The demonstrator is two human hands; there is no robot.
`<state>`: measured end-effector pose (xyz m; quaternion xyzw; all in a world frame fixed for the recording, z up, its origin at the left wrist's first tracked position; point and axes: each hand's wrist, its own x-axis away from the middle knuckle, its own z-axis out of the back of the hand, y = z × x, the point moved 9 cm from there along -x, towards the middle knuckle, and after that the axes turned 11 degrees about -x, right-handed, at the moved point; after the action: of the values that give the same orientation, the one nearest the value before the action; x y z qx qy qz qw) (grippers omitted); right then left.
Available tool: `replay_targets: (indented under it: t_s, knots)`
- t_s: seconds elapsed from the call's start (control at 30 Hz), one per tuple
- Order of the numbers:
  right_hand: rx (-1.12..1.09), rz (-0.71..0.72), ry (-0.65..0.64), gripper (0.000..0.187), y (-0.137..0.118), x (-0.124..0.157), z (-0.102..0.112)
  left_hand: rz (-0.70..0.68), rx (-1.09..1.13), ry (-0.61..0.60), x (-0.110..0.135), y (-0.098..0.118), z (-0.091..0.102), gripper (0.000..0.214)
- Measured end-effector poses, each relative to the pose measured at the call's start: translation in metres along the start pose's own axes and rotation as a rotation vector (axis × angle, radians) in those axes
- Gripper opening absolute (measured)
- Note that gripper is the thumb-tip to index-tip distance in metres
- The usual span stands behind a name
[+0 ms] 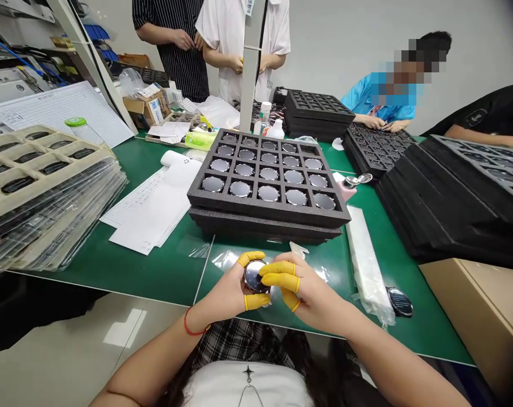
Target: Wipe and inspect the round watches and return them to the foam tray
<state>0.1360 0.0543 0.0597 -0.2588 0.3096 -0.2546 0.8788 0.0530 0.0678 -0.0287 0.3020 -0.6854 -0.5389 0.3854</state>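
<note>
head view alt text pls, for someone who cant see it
The left hand and right hand, wearing yellow finger cots, hold a round silver-rimmed disc over a green workbench. Beyond them, a black foam tray holds similar round discs in square compartments, and a seated co-worker works farther along.

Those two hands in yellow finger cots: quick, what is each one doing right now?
Left hand: closed, holding a round glossy disc.
Right hand: closed, holding the same disc from the other side.
</note>
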Motion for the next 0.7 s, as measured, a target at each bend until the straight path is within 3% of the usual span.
replay_targets:
  t_s: [0.1,0.23,0.4,0.5,0.57,0.63,0.7]
  knots:
    - [0.008,0.001,0.112,0.043,-0.002,0.003,0.006,-0.052,-0.175,-0.033,0.003,0.002,-0.010,0.056]
    - [0.011,0.047,0.089,0.038,-0.009,0.005,-0.009,-0.124,-0.327,-0.051,0.005,0.010,-0.023,0.040]
    - [0.023,0.083,0.069,0.039,-0.016,0.014,-0.017,-0.092,-0.341,-0.134,0.004,0.003,-0.039,0.022]
    - [0.015,0.075,0.067,0.040,-0.012,0.023,-0.014,-0.027,-0.297,-0.187,0.004,-0.009,-0.042,0.027]
    - [-0.045,-0.005,0.125,0.041,0.002,0.030,-0.006,0.033,-0.266,-0.179,0.005,-0.016,-0.037,0.043]
    - [-0.090,-0.172,0.242,0.044,0.029,0.040,0.005,0.107,-0.262,-0.171,0.007,-0.021,-0.030,0.058]
    - [-0.031,-0.357,0.268,0.047,0.058,0.051,0.004,0.159,-0.277,-0.217,0.011,-0.020,-0.028,0.061]
